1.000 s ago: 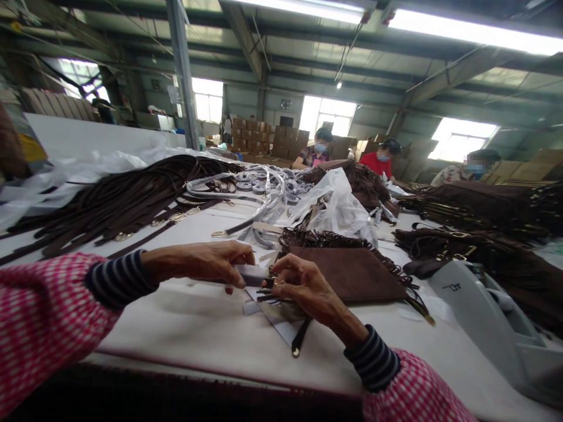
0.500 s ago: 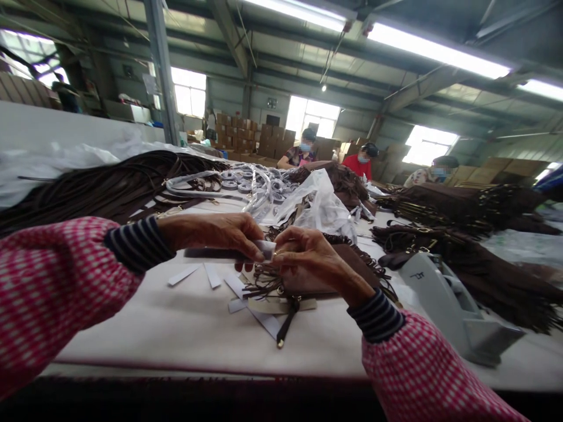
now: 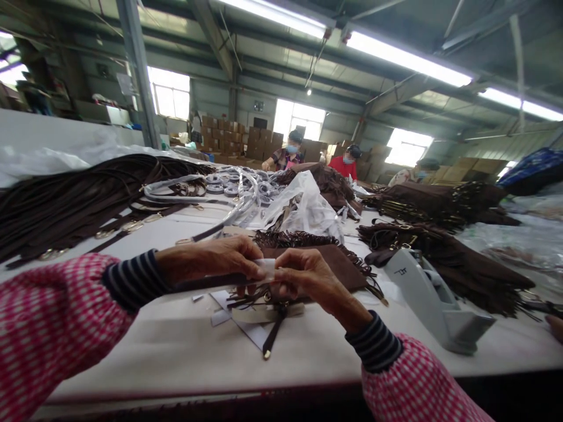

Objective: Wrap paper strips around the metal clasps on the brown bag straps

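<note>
My left hand [image 3: 215, 258] grips a dark brown strap [image 3: 206, 283] that runs back beneath the wrist. A whitish, semi-clear wrapping piece [image 3: 266, 268] covers the strap's end, under my left thumb. Fingers of my right hand [image 3: 303, 272] are pinched at the right edge of this wrapping, close against the left fingertips. Just behind and below lies a brown fringed bag [image 3: 341, 264] with a dark tassel [image 3: 275, 335] hanging toward me. Beneath the tassel are white strips [image 3: 251, 333] and a cream-coloured band [image 3: 250, 315] on the white tabletop.
A grey tape dispenser [image 3: 433, 302] stands at right, beside piled brown fringed bags [image 3: 470, 275]. Brown straps [image 3: 74, 193] heap at left; grey-wrapped straps [image 3: 220, 181] and clear plastic [image 3: 303, 202] lie centrally. Another person's hand [image 3: 555, 325] shows at the right edge. Co-workers [image 3: 288, 155] are across the table.
The view has shifted, with both hands now lower in it. They stay together at the wrapped strap end. Another person's hand has appeared at the right edge; some loose white strips are now covered.
</note>
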Tool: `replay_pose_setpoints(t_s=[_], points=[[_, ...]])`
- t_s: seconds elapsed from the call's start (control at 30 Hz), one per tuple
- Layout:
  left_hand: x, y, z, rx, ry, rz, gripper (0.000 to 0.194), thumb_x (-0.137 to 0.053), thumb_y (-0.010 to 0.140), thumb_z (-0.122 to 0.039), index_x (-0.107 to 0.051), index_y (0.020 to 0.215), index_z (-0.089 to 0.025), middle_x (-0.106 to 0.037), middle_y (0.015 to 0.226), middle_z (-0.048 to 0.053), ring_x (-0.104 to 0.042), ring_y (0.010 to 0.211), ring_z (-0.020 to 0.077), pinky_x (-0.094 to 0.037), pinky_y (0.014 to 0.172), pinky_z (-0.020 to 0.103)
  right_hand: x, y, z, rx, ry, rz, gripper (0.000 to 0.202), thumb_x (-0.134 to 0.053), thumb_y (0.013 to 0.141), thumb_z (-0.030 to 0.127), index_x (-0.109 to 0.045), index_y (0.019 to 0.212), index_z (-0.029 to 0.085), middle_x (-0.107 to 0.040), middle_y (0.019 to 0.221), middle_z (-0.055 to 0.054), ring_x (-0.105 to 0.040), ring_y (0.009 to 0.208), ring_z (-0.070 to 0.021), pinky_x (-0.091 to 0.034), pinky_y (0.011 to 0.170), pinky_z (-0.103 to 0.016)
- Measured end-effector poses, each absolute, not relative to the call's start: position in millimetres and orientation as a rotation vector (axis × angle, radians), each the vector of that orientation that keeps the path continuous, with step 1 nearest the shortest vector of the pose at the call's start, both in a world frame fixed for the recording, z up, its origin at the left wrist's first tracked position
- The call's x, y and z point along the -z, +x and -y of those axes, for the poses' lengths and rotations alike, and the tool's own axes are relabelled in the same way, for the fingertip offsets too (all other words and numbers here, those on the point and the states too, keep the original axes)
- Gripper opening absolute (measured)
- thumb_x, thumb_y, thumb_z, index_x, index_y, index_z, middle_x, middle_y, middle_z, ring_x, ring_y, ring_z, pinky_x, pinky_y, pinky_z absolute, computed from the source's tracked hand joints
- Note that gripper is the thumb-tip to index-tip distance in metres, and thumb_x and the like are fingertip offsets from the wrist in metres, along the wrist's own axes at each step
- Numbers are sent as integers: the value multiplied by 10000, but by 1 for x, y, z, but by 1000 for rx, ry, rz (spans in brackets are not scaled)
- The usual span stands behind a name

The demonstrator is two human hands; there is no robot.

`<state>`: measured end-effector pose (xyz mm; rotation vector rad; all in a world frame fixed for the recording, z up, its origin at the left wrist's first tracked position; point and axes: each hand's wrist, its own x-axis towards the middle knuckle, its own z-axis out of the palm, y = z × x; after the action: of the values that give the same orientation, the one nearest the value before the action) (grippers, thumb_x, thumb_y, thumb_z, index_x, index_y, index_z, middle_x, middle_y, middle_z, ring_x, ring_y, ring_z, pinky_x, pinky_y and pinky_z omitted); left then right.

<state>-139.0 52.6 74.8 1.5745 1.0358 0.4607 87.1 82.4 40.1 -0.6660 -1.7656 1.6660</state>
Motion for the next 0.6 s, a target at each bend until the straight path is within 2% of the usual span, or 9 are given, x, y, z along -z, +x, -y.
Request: replay_pose_setpoints(t_s=[0.23,0.43,0.6], points=[[-60,-129,-49,-541,1583,-1014,234,-722,804,-333,-724,708,-120,-663,633,22,-513,543,102,-374,538,204,-18,111,-81,-1674,-747,1557,399,-696,856,505,-650,1012,142,-760,858,-85,-706,611,-147,-463,455,-178],[-50,-131,-44,-522,1485,-987,287,-724,820,-394,-743,792,-110,-661,649,42,-529,549,119,-395,541,217,-12,118,-72,-1686,-759,1564,369,-715,853,473,-683,957,120,-765,871,-107,-689,601,-126,-442,463,-164],[-45,-132,-42,-503,1498,-956,289,-707,851,-405,-740,837,-118,-648,666,35,-532,577,128,-397,555,223,-8,105,-66,-1709,-720,1541,324,-786,777,412,-701,849,108,-737,746,-66,-646,537,-108,-427,440,-167]])
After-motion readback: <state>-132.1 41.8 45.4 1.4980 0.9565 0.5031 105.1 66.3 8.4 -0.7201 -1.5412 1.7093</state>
